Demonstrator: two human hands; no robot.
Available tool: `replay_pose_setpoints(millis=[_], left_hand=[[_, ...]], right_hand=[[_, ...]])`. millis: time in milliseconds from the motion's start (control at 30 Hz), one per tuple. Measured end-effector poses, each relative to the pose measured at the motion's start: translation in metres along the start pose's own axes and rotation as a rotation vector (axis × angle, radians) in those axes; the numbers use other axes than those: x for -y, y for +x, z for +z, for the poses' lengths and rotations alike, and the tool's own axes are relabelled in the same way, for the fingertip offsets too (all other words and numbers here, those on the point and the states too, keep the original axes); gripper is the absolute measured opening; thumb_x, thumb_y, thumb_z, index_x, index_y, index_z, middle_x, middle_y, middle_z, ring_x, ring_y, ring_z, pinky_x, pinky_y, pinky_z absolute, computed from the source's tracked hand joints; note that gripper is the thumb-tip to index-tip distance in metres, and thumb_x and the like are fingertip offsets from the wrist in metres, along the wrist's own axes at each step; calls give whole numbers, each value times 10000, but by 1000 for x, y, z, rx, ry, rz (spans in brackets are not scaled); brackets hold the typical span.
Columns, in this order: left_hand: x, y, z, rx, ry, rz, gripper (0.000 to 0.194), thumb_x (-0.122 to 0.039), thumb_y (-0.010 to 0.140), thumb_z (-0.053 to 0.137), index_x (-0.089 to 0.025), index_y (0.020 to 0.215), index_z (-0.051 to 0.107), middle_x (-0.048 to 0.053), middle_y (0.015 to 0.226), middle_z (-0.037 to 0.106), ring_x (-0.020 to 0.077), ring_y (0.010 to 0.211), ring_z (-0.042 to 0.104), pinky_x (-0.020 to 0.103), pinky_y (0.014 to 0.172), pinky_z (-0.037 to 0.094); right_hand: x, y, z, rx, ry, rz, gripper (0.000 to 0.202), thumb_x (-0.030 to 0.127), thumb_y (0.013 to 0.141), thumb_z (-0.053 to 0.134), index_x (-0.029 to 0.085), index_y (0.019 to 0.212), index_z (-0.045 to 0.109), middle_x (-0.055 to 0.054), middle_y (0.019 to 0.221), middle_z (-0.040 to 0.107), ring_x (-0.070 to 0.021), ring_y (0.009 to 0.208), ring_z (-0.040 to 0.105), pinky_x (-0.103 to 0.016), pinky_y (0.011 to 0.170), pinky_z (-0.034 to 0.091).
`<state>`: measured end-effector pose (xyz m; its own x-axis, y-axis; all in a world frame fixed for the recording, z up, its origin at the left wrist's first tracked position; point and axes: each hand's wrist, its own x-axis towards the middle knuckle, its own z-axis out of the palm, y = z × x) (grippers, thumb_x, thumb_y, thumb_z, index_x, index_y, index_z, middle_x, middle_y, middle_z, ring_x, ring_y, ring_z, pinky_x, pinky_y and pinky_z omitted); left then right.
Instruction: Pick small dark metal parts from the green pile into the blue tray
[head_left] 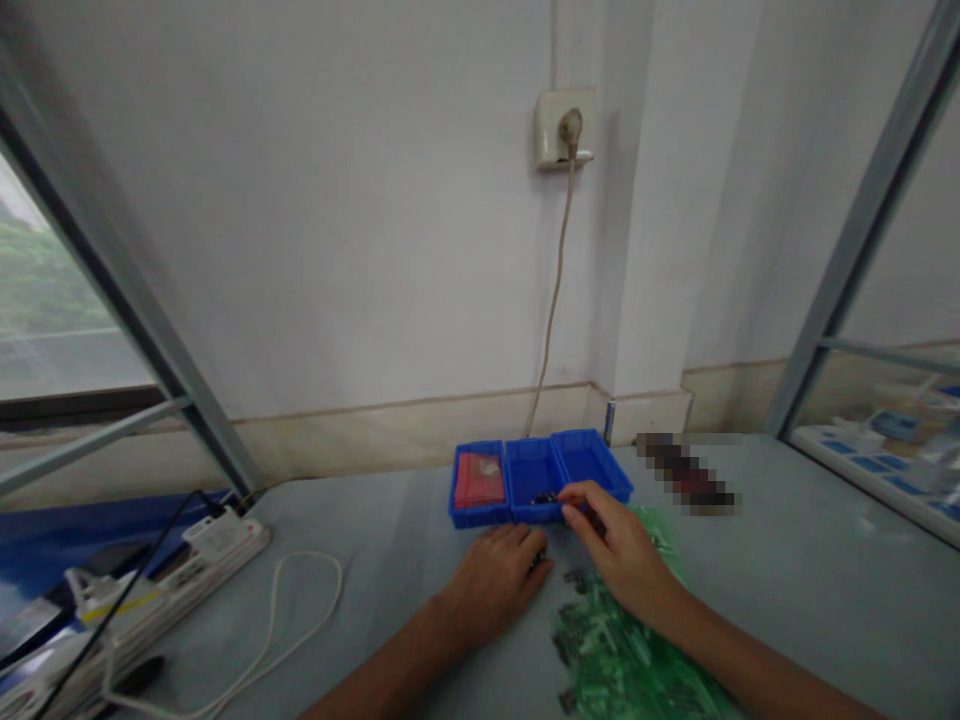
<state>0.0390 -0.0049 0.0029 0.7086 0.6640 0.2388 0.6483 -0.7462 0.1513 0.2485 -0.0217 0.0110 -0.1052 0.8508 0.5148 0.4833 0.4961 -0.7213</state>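
Three blue trays stand side by side against the wall. The left tray [477, 518] holds red packets [478, 480]; small dark parts [545, 497] lie at the front of the middle tray [534, 462]; the right tray [590, 460] is beside it. My right hand [611, 540] reaches over the trays' front edge, thumb and forefinger pinched near the dark parts; what they hold is too small to name. Just in front of the trays, my left hand [501, 575] is curled round small dark pieces [537, 560]. Green plastic bags [630, 655] lie under and beside my right forearm.
On the left are a white power strip [202, 575], a looped white cable [339, 580] and a black cable. A cord hangs from the wall socket [564, 130] behind the trays. Metal frame posts rise at both sides. A pixelated patch lies right of the trays.
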Motion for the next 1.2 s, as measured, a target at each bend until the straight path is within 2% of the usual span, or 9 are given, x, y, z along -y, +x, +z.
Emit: replay_pose_setpoints(millis=[167,400,700,867,967,1200], left_hand=[[0,0,1,0,4,2,69,-264,1031,560,-203,1063,565,52,1046,662,234,964,633,339,859,490],[1,-1,2,-6,9,4,76,-266,1030,565,-200,1068,568,53,1046,664,236,956,634,344,852,492],[1,0,3,0,20,1,77,-275,1037,552,-202,1058,566,47,1042,664,235,947,635,342,840,490],[1,0,2,-7,7,6,63,-262,1036,548,-203,1052,564,41,1028,660,230,948,632,336,847,484],[0,0,1,-2,2,2,61,-264,1036,549,-207,1052,563,39,1033,656,229,953,629,337,849,483],[0,-1,3,4,5,-9,67,-274,1035,560,-212,1061,563,37,1045,655,231,962,626,339,849,486]], right_hand=[[-3,1,1,1,-17,-53,185,275,1005,575,258,1179,635,-44,1032,654,-219,865,621,-342,810,486],[1,1,-1,-17,-29,-52,193,267,985,594,254,1169,649,-34,956,628,-206,781,598,-329,743,482],[-1,0,0,-8,18,-11,194,336,1036,513,240,1151,637,-53,1054,712,-231,967,670,-339,871,495],[2,1,-2,48,0,32,225,356,1069,440,240,1104,630,-7,789,670,-205,742,663,-317,717,474],[4,1,-2,69,-4,47,236,365,1075,427,239,1100,625,19,696,633,-195,655,641,-308,664,454],[0,1,-2,55,-15,29,222,355,1070,439,240,1108,625,5,767,658,-204,725,662,-313,713,464]])
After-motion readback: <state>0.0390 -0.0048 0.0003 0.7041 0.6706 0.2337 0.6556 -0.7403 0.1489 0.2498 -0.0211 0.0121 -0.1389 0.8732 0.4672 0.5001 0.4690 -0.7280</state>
